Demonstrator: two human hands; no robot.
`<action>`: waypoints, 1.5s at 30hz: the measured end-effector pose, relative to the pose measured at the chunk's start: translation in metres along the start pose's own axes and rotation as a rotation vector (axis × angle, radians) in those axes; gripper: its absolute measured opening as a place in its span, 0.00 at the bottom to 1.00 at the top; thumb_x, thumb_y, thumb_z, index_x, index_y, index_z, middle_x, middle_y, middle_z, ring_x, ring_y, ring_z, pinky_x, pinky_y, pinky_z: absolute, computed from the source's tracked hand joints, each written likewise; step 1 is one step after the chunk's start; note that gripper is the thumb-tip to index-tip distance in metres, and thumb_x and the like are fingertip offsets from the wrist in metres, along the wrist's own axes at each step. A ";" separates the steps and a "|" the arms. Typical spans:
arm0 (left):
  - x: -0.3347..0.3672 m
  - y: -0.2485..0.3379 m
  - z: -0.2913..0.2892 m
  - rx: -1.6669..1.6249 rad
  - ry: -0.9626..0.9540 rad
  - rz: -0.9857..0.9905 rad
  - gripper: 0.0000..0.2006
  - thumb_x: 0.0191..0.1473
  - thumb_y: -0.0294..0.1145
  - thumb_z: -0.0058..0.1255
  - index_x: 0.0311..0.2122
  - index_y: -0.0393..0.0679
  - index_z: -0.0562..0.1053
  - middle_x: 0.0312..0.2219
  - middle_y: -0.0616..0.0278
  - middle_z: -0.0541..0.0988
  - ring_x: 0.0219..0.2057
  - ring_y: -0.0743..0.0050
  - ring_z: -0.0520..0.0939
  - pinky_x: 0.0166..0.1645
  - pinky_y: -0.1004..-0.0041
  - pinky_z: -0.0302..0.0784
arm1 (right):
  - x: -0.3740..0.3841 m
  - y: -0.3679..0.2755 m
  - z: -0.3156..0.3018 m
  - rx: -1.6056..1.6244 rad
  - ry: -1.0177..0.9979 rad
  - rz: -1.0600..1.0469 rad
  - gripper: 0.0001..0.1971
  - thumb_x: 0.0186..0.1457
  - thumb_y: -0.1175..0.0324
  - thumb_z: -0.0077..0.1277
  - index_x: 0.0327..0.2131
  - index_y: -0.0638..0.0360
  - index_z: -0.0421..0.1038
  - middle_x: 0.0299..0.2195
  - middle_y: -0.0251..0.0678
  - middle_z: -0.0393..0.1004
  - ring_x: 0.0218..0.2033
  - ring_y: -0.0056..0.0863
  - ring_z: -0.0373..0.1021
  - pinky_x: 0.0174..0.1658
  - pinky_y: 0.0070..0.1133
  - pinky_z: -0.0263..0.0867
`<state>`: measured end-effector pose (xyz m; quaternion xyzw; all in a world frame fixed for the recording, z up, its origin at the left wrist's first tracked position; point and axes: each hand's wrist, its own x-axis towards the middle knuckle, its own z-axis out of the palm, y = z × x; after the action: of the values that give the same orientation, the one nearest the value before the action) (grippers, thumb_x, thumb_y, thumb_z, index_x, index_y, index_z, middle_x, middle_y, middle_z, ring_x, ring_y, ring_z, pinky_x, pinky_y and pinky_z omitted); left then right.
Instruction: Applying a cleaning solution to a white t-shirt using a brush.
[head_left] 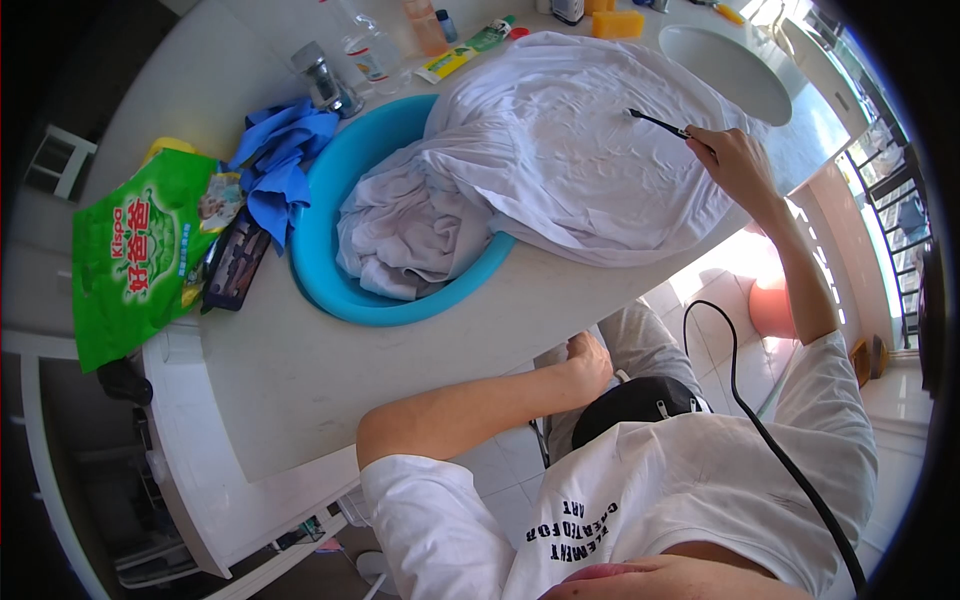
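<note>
My right hand [735,165] is closed around the handle of a black toothbrush [655,121]. Its bristle end touches, or hovers just over, a wrinkled white cloth [600,180] spread across the counter; I cannot tell which. One part of the cloth lies bunched inside a round blue basin [375,312] to the left. Below the counter's front edge, in front of my body, my left hand [588,367] has its fingers curled in. Whatever it may hold is hidden. A black waist bag [640,402] is close beside it.
Left of the basin are blue cloth [285,150] and a green detergent bag [140,255]. Behind stand a metal faucet [325,80], a clear bottle [370,55] and a yellow-green tube [465,50]. An oval sink [730,65] is at far right. A black cable [735,370] hangs across my right side.
</note>
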<state>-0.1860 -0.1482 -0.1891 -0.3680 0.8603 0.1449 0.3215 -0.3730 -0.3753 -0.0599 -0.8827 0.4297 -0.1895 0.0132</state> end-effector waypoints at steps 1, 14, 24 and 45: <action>0.000 0.002 -0.003 0.010 0.003 0.009 0.11 0.54 0.35 0.54 0.42 0.47 0.81 0.42 0.59 0.82 0.47 0.62 0.81 0.47 0.64 0.74 | -0.005 0.004 0.004 -0.069 -0.011 -0.015 0.10 0.61 0.63 0.51 0.40 0.52 0.79 0.18 0.41 0.74 0.21 0.41 0.72 0.27 0.34 0.66; -0.002 -0.006 0.005 -0.036 0.039 0.030 0.12 0.52 0.35 0.55 0.44 0.52 0.78 0.42 0.59 0.81 0.47 0.59 0.80 0.50 0.63 0.73 | 0.016 -0.032 0.021 -0.054 0.000 -0.221 0.09 0.61 0.62 0.51 0.39 0.53 0.77 0.17 0.38 0.72 0.20 0.39 0.72 0.24 0.35 0.65; 0.000 -0.005 0.007 -0.031 0.016 0.054 0.12 0.52 0.35 0.55 0.43 0.51 0.78 0.42 0.58 0.81 0.47 0.61 0.80 0.50 0.63 0.73 | 0.048 -0.049 0.041 0.006 -0.035 -0.129 0.10 0.60 0.61 0.50 0.34 0.53 0.79 0.20 0.42 0.75 0.25 0.44 0.73 0.28 0.39 0.68; -0.006 0.006 0.006 0.021 -0.032 -0.008 0.14 0.53 0.37 0.55 0.45 0.48 0.79 0.44 0.59 0.81 0.49 0.61 0.79 0.50 0.63 0.70 | 0.100 -0.042 0.021 -0.112 0.061 -0.479 0.08 0.50 0.75 0.60 0.35 0.54 0.79 0.33 0.31 0.79 0.35 0.33 0.75 0.38 0.29 0.69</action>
<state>-0.1848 -0.1377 -0.1898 -0.3656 0.8552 0.1402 0.3395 -0.2783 -0.4282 -0.0396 -0.9526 0.2182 -0.1898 -0.0941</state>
